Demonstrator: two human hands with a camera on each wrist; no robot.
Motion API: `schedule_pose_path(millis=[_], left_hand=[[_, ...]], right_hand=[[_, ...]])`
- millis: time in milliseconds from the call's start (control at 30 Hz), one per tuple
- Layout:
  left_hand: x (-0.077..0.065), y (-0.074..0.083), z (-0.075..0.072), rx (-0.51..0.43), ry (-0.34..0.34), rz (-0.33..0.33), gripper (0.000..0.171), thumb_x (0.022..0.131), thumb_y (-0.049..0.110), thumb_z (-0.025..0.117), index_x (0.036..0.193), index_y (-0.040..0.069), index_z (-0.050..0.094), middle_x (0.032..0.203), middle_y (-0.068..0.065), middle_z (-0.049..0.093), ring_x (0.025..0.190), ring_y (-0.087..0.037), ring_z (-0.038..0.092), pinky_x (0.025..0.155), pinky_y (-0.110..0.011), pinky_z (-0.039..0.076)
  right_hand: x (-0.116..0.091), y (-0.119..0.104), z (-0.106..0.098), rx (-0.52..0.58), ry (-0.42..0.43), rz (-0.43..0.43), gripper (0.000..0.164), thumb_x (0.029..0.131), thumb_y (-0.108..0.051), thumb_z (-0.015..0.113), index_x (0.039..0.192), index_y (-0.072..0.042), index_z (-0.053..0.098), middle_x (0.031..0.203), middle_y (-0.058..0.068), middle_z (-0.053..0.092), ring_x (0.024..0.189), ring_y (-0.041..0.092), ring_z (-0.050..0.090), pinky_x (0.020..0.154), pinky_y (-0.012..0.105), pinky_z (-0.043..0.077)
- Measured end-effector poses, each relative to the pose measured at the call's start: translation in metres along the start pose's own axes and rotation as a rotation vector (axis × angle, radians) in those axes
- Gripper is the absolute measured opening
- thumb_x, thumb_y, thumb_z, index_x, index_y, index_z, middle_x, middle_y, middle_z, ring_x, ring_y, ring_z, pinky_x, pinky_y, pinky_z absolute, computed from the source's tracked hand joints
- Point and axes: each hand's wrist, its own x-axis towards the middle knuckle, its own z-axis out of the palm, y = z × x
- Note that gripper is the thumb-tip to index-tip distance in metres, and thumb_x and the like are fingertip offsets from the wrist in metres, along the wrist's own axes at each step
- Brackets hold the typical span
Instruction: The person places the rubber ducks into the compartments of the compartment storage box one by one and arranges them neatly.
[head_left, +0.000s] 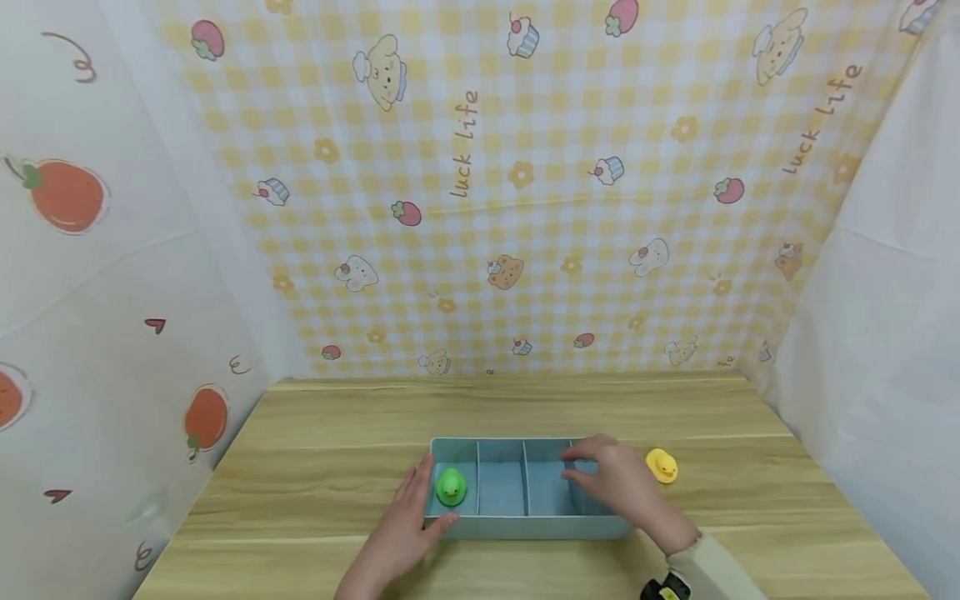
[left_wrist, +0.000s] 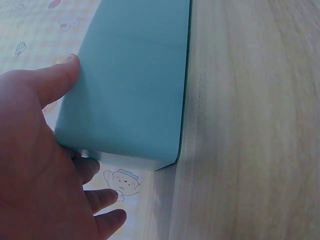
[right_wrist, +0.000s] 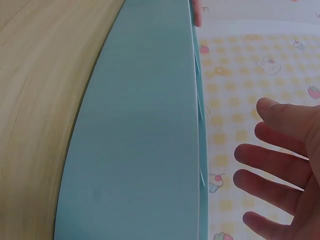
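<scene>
A blue-green divided box stands on the wooden table, split by thin walls into a row of compartments. In its leftmost compartment sits a green toy duck. My left hand rests against the box's left end, thumb on the front edge and fingers along the side. Over the right part of the box hovers my right hand, its fingers spread apart with nothing between them in the right wrist view. To the right of that hand, a yellow toy duck lies on the table outside the box.
Behind the wooden table hangs a yellow checked cloth with cartoon prints. Pale cloths flank both sides, the left cloth printed with fruit. A black watch-like device sits on the right wrist.
</scene>
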Motion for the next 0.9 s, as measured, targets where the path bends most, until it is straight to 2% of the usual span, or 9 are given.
schedule_pose_path(millis=[167,267,567,767,900], left_hand=[[0.000,0.001,-0.001,-0.004,-0.006,-0.003,0.088,0.091,0.044,0.061,0.154,0.007,0.012,0.159,-0.014,0.015,0.143,-0.043,0.017,0.109,-0.064,0.026],[0.000,0.000,-0.001,-0.001,-0.007,0.001,0.088,0.091,0.044,0.060,0.154,0.007,0.011,0.160,-0.014,0.014,0.143,-0.043,0.017,0.109,-0.064,0.026],[0.001,0.000,0.000,0.005,-0.003,0.002,0.088,0.091,0.043,0.061,0.153,0.005,0.013,0.159,-0.016,0.015,0.143,-0.043,0.019,0.110,-0.063,0.026],[0.001,0.002,0.000,-0.008,-0.007,-0.006,0.088,0.091,0.042,0.061,0.153,0.006,0.012,0.159,-0.016,0.014,0.143,-0.043,0.017,0.110,-0.063,0.023],[0.001,0.002,-0.001,-0.018,-0.007,-0.007,0.087,0.091,0.041,0.062,0.153,0.005,0.012,0.159,-0.015,0.013,0.144,-0.042,0.016,0.111,-0.062,0.022]], right_hand=[[-0.007,0.014,-0.008,-0.014,0.047,-0.010,0.019,0.072,-0.021,0.082,0.090,-0.016,0.077,0.089,-0.006,0.073,0.084,0.012,0.067,0.069,0.027,0.056],[-0.012,0.022,-0.013,-0.019,0.060,-0.006,0.019,0.072,-0.019,0.082,0.090,-0.015,0.077,0.087,-0.005,0.072,0.074,0.011,0.064,0.062,0.025,0.054],[-0.031,0.043,-0.021,-0.006,0.086,0.069,0.019,0.070,-0.012,0.083,0.088,-0.011,0.076,0.092,0.001,0.073,0.081,0.020,0.068,0.072,0.037,0.058],[-0.040,0.054,-0.021,-0.047,0.128,0.096,0.016,0.069,-0.013,0.084,0.083,-0.012,0.076,0.086,-0.001,0.073,0.078,0.018,0.067,0.070,0.037,0.057],[-0.049,0.059,-0.020,-0.019,0.113,0.154,0.015,0.070,-0.012,0.083,0.083,-0.013,0.075,0.081,-0.005,0.071,0.078,0.018,0.065,0.069,0.035,0.056]])
